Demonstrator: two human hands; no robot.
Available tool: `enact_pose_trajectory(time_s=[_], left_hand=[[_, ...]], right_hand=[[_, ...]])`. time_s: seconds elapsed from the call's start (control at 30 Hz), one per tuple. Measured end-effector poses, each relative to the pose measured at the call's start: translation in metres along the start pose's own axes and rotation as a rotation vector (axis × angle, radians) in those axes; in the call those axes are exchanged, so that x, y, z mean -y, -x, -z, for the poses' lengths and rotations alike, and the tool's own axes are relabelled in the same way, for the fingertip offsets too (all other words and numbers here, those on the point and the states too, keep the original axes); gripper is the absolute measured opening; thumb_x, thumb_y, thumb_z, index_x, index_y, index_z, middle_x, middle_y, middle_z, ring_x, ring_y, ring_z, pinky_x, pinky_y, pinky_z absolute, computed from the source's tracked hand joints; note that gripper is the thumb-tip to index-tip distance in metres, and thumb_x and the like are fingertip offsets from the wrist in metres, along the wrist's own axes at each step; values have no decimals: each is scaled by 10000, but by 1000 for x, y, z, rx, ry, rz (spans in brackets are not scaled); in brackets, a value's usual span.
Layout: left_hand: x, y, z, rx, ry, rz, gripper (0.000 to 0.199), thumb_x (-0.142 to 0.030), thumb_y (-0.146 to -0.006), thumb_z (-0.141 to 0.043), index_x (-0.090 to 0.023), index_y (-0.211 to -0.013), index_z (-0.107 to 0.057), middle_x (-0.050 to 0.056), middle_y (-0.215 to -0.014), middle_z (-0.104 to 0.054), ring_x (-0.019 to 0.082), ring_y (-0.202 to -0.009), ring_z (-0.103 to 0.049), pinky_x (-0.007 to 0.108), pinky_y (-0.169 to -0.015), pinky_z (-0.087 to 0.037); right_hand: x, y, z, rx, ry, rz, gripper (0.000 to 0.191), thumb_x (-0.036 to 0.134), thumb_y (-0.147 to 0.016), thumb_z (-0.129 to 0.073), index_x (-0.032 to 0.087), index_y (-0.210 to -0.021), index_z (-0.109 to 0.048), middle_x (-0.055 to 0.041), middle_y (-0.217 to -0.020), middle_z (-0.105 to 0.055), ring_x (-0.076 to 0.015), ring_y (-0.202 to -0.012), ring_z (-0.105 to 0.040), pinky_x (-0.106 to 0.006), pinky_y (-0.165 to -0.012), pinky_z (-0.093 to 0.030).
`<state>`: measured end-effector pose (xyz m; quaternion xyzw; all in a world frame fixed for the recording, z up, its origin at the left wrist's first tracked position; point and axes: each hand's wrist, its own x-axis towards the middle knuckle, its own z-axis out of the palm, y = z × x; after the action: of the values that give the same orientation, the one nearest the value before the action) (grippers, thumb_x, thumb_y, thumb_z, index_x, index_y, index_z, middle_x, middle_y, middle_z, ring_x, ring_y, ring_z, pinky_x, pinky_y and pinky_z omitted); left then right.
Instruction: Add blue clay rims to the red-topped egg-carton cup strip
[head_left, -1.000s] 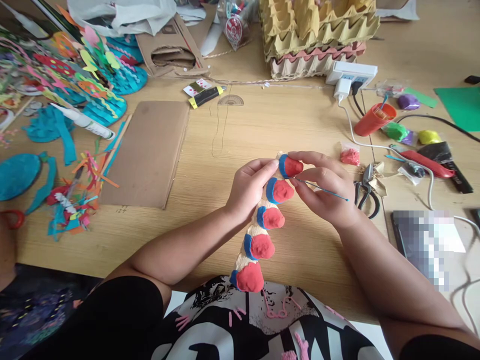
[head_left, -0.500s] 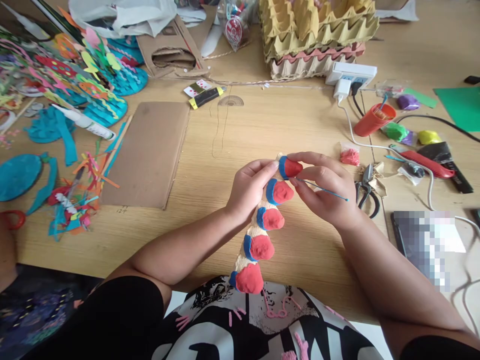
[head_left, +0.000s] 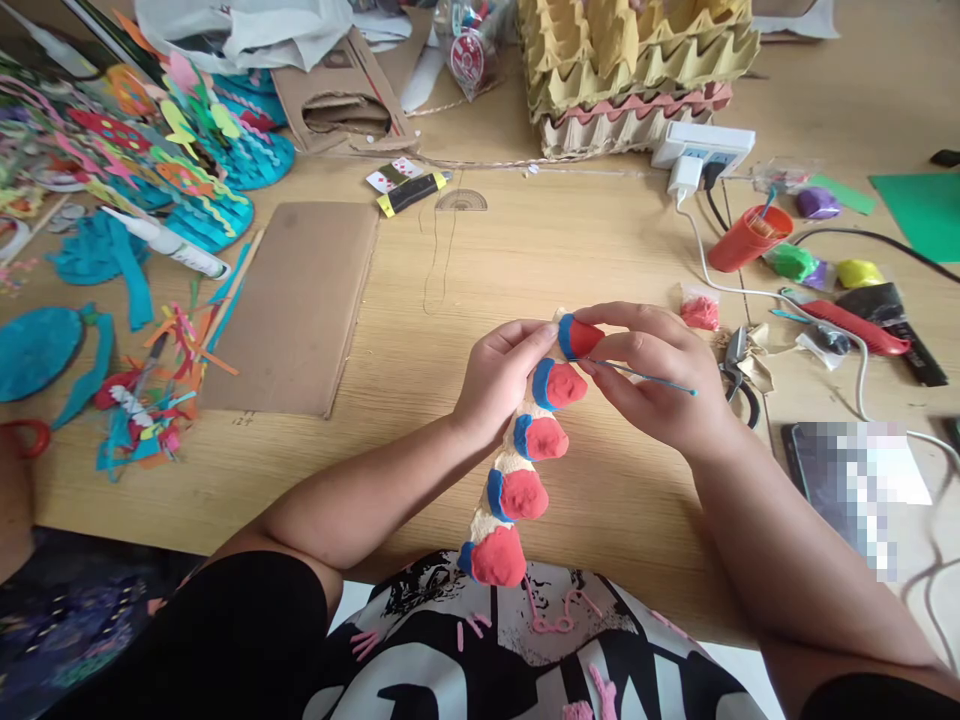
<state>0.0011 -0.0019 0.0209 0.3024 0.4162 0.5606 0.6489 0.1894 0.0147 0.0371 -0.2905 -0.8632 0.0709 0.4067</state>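
A cream-coloured strip [head_left: 516,462] with several bumps covered in red and blue clay hangs slantwise over the table edge, its low end near my shirt. My left hand [head_left: 501,372] is closed on its upper part, thumb beside the top bump. With my right hand [head_left: 656,375] I pinch a thin blue stick [head_left: 660,380], its inner end close to the gap below the top red-and-blue bump [head_left: 581,336]. Fingers of that hand also rest at this bump's red side. The stick's tip is hidden near the clay.
Brown cardboard [head_left: 289,305], paper scraps [head_left: 161,400] and blue paper crafts [head_left: 41,350] lie left. Egg trays [head_left: 637,70] stand at the back. To the right are a power strip [head_left: 709,147], red cup [head_left: 750,238], pliers [head_left: 739,365] and phone [head_left: 847,490]. Another person's arm [head_left: 11,500] shows far left.
My right hand has shifted slightly to the right and down, tilting the blue stick flatter. My left hand and the clay-covered strip look unmoved.
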Motion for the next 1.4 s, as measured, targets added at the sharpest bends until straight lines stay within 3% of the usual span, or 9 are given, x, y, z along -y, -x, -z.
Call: enact_pose_trajectory(time_s=[0.57,1.4], left_hand=[[-1,2,-1,1,-24,-25,279,-442,-755,-887,-191,-752,-762,-28,-594,-637,80,-535,-545,228,-540,-448],[2,2,2,28,-39,-35,259,-431,-792,-862,-188,-778,-774,-13,-660,-677,77,-581,-557,213,-570,-447]], right_hand=[[4,-1,1,3,-24,-68,119,199,-926,-710,294,-997,-700,-44,-1195,-782,-249,-1048,-772,-432,-870,-613],[7,-3,4,5,32,4,140,159,-910,-706,282,-971,-679,-53,-1181,-773,-246,-1002,-768,-422,-836,-604]])
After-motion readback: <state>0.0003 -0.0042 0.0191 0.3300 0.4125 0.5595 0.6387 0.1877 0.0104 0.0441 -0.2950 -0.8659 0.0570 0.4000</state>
